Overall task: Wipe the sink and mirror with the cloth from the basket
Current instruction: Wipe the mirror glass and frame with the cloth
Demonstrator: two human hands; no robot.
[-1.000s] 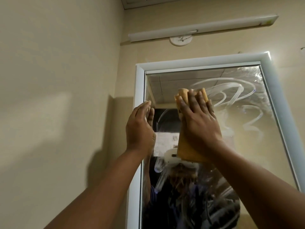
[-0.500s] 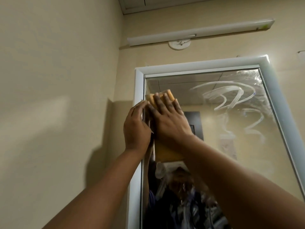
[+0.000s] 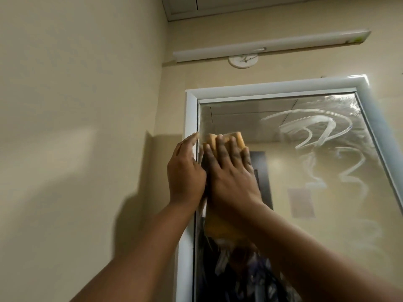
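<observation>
The right hand [image 3: 231,175] is pressed flat, fingers straight, on the orange cloth [image 3: 236,139] against the mirror [image 3: 305,203] near its upper left corner. The left hand [image 3: 185,171], fingers extended, is rested on the left frame edge. Soapy streaks [image 3: 316,131] are seen toward the upper right corner.

A long white tube light [image 3: 270,45] high on the cream back wall [image 3: 218,77], tilted up to the right. A small round white fitting [image 3: 242,60] just under the light, touching it. A plain cream side wall [image 3: 76,105] on the left, with dark shadows low down. A bit of white ceiling [image 3: 218,5] at the very top.
</observation>
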